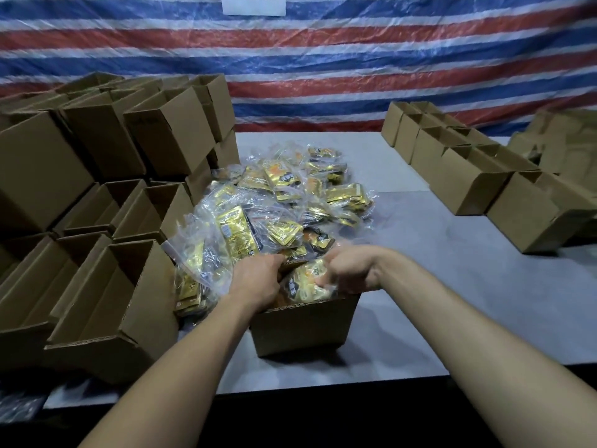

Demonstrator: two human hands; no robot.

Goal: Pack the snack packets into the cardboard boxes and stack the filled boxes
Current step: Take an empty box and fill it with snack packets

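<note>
An open cardboard box (303, 328) stands near the table's front edge, right in front of me. A clear bag of gold snack packets (307, 284) sits in its top. My left hand (255, 279) curls over the box's left rim beside the bag. My right hand (347, 270) grips the bag's plastic at its right side. Behind the box lies a heap of snack packets (290, 195) in clear plastic, gold and black, spread toward the table's middle.
Several open cardboard boxes (106, 195) are stacked in tiers at the left. A row of open boxes (468, 176) runs along the right, on the grey table (452, 302). A striped tarpaulin (323, 59) hangs behind.
</note>
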